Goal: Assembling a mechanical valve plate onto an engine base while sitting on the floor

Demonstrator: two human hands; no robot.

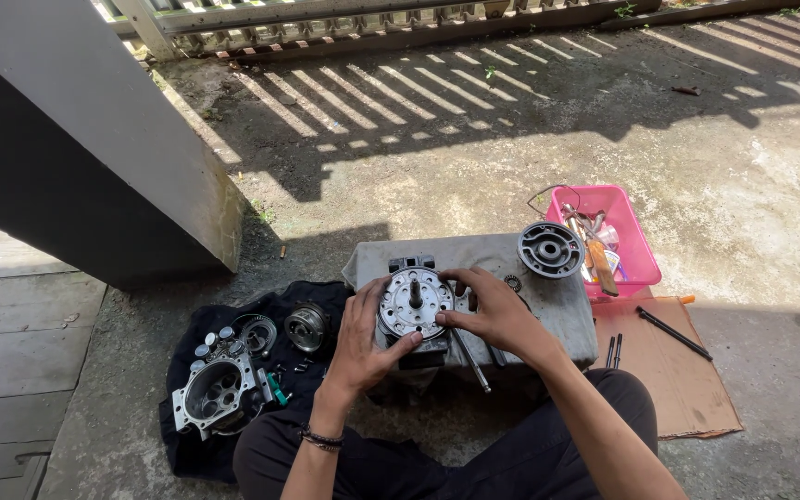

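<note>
Under the grip sits the grey, cloth-covered block (562, 310), serving as a low work stand on the rough concrete floor (474, 157). Down and to the left of the hands spreads a black cloth (187, 444), strewn with parts. To the right of the grip lies a flat sheet of brown cardboard (687, 380), and beyond it, up and right, stands a pink plastic basket (636, 241) holding tools.

On to the parts. On the black cloth, well left of the grip, rests a silver cast-metal housing with round bores (213, 393), and just above it a small round silver rotor piece (306, 326). Up and right of the hands, on the block's far corner, lies a dark grey round pulley disc (550, 249).

Now the centre: a round silver metal plate with a short central shaft and a ring of holes (414, 304) sits on a dark body atop the block, caught between both hands. The left hand (363, 343) wraps its near-left edge, thumb pressed along the rim. The right hand (497, 310) arches over the far-right edge, fingers (456, 275) spread on top and thumb on the rim. Both hands clasp the plate.

Just below the right hand, a thin steel rod (470, 359) lies on the block. A black slender bar (673, 333) lies across the cardboard.
</note>
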